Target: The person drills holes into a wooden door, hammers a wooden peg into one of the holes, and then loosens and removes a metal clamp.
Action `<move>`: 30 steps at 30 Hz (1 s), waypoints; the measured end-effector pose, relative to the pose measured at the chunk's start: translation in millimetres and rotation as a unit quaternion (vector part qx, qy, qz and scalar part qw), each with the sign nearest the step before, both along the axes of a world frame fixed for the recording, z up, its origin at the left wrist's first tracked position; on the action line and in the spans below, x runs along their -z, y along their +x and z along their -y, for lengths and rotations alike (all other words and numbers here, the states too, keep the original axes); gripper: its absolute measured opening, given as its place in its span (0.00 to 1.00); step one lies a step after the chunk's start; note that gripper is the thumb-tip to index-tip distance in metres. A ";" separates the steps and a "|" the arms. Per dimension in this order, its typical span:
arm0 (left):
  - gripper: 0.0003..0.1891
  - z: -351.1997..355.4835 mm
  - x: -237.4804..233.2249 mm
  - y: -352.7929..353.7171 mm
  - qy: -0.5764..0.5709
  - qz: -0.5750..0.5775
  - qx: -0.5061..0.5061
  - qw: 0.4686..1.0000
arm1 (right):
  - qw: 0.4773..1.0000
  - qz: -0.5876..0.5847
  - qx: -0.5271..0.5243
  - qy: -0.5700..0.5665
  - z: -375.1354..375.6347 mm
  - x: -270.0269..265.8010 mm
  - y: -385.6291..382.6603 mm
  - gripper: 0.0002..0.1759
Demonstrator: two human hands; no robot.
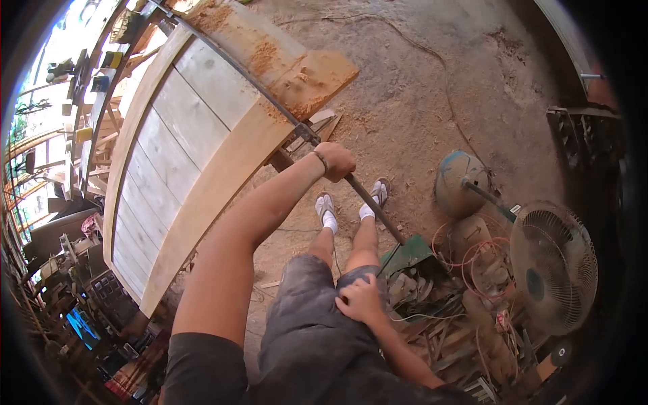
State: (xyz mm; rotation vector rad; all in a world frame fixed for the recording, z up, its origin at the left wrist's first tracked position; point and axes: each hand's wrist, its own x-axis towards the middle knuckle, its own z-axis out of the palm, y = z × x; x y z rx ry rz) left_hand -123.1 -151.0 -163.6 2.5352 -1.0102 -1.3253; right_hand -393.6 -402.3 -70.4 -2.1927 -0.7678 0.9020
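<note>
My left hand is wrapped round the metal bar of a long bar clamp, near its sliding jaw. The clamp's bar runs diagonally across a wooden panel of pale boards, framed by curved, lighter wooden rails. The near rail's edge lies just left of my left forearm. My right hand rests on the thigh of my dark shorts, fingers loosely bent and somewhat apart, with nothing visible in them.
Wood shavings cover a broad board beyond the panel. On the right stands a dusty pedestal fan with a round base. Wood offcuts and an orange cable lie near a green metal piece. A cord crosses the dirt floor.
</note>
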 end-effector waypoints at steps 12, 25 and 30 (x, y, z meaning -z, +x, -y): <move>0.26 -93.1 -90.2 -23.3 -0.161 0.293 -0.225 0.915 | 0.844 -0.085 0.529 0.012 45.0 70.3 38.5 0.12; 0.34 -71.2 14.7 -47.4 -0.113 0.138 -0.782 0.597 | 0.926 -0.155 0.336 -0.072 74.0 136.5 107.9 0.34; 0.34 -74.9 -10.0 -43.9 -0.110 0.079 -0.783 0.607 | 0.931 -0.141 0.329 -0.075 85.2 106.2 105.4 0.31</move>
